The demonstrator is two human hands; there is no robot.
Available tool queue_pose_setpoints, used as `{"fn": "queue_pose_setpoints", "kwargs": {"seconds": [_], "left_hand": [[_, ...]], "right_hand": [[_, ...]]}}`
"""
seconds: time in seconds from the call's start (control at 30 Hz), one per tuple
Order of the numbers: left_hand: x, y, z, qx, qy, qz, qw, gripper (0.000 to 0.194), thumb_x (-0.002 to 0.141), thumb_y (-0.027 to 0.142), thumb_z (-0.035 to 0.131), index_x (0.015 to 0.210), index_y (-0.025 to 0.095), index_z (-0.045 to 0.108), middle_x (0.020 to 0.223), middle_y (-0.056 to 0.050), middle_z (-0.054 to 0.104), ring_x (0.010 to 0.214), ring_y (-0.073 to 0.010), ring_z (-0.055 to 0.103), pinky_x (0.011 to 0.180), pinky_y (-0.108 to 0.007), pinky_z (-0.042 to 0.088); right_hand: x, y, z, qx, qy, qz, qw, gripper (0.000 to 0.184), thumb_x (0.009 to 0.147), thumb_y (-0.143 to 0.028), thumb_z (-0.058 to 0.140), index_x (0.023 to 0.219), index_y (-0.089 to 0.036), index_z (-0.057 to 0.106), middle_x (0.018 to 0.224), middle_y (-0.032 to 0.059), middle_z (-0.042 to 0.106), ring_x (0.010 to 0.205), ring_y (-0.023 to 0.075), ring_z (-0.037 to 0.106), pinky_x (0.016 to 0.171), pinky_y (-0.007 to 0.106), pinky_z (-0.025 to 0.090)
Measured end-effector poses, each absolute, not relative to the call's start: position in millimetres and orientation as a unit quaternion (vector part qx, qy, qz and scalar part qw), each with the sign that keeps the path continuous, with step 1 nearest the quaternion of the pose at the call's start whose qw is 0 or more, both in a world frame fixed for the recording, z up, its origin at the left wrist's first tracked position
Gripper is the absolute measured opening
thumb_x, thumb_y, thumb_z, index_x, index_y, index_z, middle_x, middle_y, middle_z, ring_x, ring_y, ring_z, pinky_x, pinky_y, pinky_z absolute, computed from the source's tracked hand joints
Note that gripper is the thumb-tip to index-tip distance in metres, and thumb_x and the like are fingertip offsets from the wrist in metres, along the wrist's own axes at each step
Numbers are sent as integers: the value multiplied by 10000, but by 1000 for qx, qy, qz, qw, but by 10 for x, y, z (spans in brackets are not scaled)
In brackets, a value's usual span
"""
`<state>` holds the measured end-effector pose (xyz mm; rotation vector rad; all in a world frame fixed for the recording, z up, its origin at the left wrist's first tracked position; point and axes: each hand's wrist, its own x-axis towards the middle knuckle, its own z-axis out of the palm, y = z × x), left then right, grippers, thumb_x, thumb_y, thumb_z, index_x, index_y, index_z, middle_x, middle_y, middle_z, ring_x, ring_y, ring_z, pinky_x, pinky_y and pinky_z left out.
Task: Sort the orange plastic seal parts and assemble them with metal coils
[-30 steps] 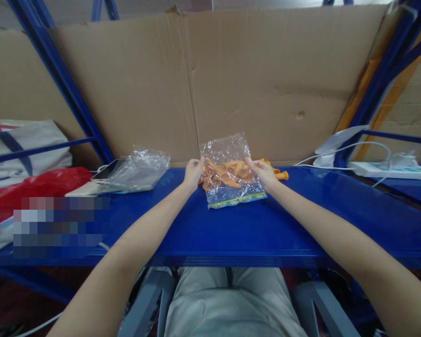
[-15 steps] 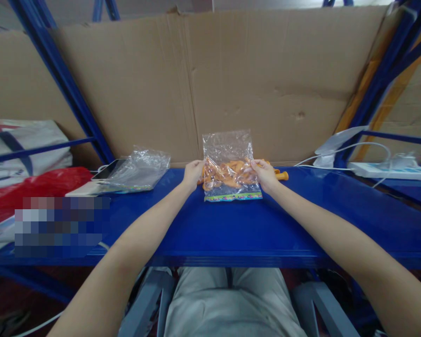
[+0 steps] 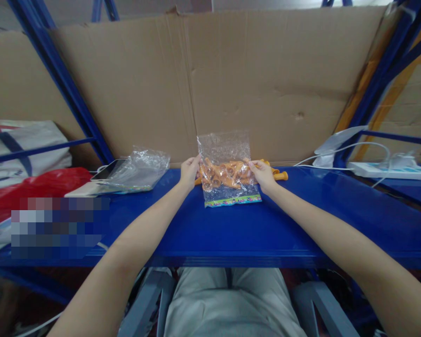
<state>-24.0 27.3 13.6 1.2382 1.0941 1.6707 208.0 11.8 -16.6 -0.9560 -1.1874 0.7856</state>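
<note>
Blue metal table [image 3: 214, 234] nearest; near its back edge, L hand [image 3: 189, 173] & R hand [image 3: 263, 174] pinch opp. sides of clear plastic bag [image 3: 226, 150] w/ green-printed strip [image 3: 233, 201]. Orange plastic pcs [image 3: 228, 175] show thru, in/behind unclear. Uneven tug could rip bag, scatter pcs.

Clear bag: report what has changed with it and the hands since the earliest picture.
The clear bag has shifted slightly left, its printed strip now more level. The left hand moved slightly left too. Nothing was newly grasped or released; the right hand stayed about where it was.
</note>
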Motion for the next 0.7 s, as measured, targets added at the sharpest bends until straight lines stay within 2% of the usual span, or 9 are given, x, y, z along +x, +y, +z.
{"fn": "queue_pose_setpoints", "kwargs": {"seconds": [0.17, 0.27, 0.37, 0.43, 0.47, 0.53, 0.6, 0.63, 0.7], "left_hand": [[-249, 262, 151, 480, 456, 660, 353, 295, 861, 289, 647, 624, 191, 501, 378, 111, 319, 303, -44, 268, 340, -170, 207], [-242, 271, 148, 473, 468, 661, 346, 257, 896, 242, 574, 648, 189, 526, 377, 110, 288, 307, -56, 264, 351, -174, 215], [-237, 315, 129, 472, 465, 671, 332, 193, 917, 227, 513, 726, 201, 527, 432, 97, 347, 348, -66, 327, 384, -167, 278], [-240, 367, 94, 482, 471, 676, 298, 85, 903, 207, 518, 819, 213, 528, 512, 85, 429, 412, -74, 414, 444, -166, 360], [-243, 394, 68, 496, 478, 673, 270, 28, 891, 192, 527, 880, 218, 532, 565, 75, 476, 464, -82, 471, 495, -174, 410], [-250, 429, 5, 549, 486, 652, 193, 166, 863, 174, 553, 1022, 215, 535, 718, 28, 587, 638, -113, 598, 660, -223, 505], [-247, 416, -63, 634, 472, 606, 90, 327, 845, 198, 587, 1166, 190, 522, 989, -73, 672, 928, -183, 665, 874, -328, 521], [-237, 387, -95, 683, 453, 571, 32, 397, 847, 232, 600, 1230, 175, 510, 1153, -130, 660, 1087, -229, 639, 973, -391, 487], [-190, 288, -153, 788, 392, 470, -70, 500, 884, 333, 583, 1343, 167, 476, 1425, -189, 533, 1340, -306, 489, 1112, -503, 363]], "right_hand": [[2046, 89, -169, -399, -542, 399, 623, 291, 791, -387, 766, 677, -209, 566, 416, -96, 438, 334, 53, 332, 347, 195, 304], [2047, 85, -160, -387, -536, 418, 623, 311, 772, -417, 785, 704, -217, 556, 414, -114, 386, 331, 45, 290, 328, 191, 268], [2076, 104, -141, -389, -523, 399, 645, 330, 738, -452, 799, 721, -224, 561, 427, -116, 375, 347, 51, 299, 336, 188, 237], [2113, 133, -129, -399, -506, 366, 672, 314, 740, -455, 784, 727, -226, 569, 433, -110, 386, 362, 61, 322, 354, 191, 248], [2137, 152, -125, -405, -496, 347, 686, 301, 746, -453, 772, 730, -227, 574, 435, -107, 394, 369, 67, 334, 364, 194, 258], [2187, 199, -126, -414, -476, 312, 711, 282, 758, -453, 747, 734, -228, 580, 437, -104, 406, 380, 78, 352, 381, 202, 275], [2230, 249, -138, -416, -462, 287, 729, 275, 763, -457, 731, 735, -229, 581, 447, -104, 415, 393, 83, 372, 404, 207, 295], [2244, 271, -146, -416, -457, 278, 735, 274, 762, -459, 727, 734, -230, 580, 458, -103, 426, 407, 86, 392, 421, 208, 315], [2252, 301, -164, -414, -451, 268, 744, 267, 758, -456, 726, 736, -231, 583, 501, -94, 475, 457, 94, 450, 472, 215, 373]]}}
